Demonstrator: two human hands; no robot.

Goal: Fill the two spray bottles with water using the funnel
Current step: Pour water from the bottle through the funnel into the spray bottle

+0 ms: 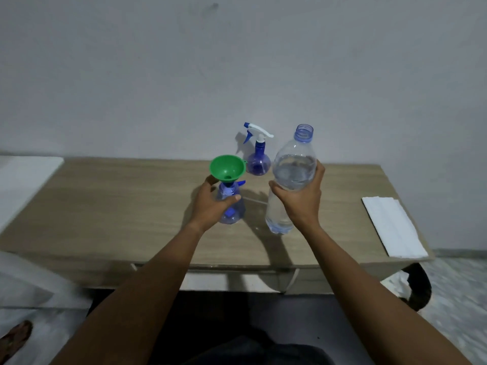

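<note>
– Two spray bottles on the list: status of each?

– Item one, near spray bottle (237, 212): stands on the table (105, 206), head off, green funnel (227, 167) seated in its neck. I cannot tell how much water it holds. Item two, far spray bottle (258, 162): stands by the wall, trigger head screwed on, untouched by either hand. By my reckoning, its filling is still to do.

– Water supply?

– One clear water bottle (293, 164): uncapped, upright, partly full, just right of the funnel. No water is pouring.

– Hands?

– Left hand (209, 206): fingers and thumb wrapped round the near spray bottle below the funnel, steadying it. Right hand (300, 204): clasps the water bottle about its middle, thumb on the near left side, forearm reaching in from the near right. Next entry, I judge: tip it over the funnel.
</note>
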